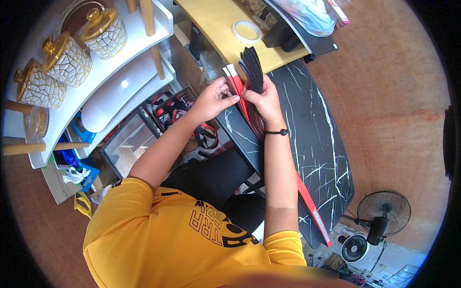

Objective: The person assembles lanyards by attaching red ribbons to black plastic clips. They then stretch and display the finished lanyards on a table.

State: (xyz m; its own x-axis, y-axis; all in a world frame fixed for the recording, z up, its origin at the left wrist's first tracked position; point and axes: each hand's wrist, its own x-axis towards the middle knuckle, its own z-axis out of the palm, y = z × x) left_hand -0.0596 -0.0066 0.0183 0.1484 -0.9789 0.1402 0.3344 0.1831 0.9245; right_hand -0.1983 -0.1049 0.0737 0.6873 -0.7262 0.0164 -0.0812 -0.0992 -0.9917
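Both of my hands are raised over the edge of a black marble-patterned tabletop [314, 134]. My right hand [265, 102], with a black bead bracelet on its wrist, grips a bundle of thin black strips [251, 65] that fans out above the fingers. My left hand [212, 99] pinches the edge of a long red and black strip pack [234, 79] that lies against the bundle. The pack's red edge [314, 213] runs down past my right forearm. I wear a yellow shirt.
A yellow wooden table [218, 19] beyond the hands carries a roll of tape [246, 31] and a plastic bag [307, 14]. A white shelf [120, 72] on the left holds three white jars with gold lids [65, 60]. A glass box [126, 144] stands below, and two fans [382, 211] at lower right.
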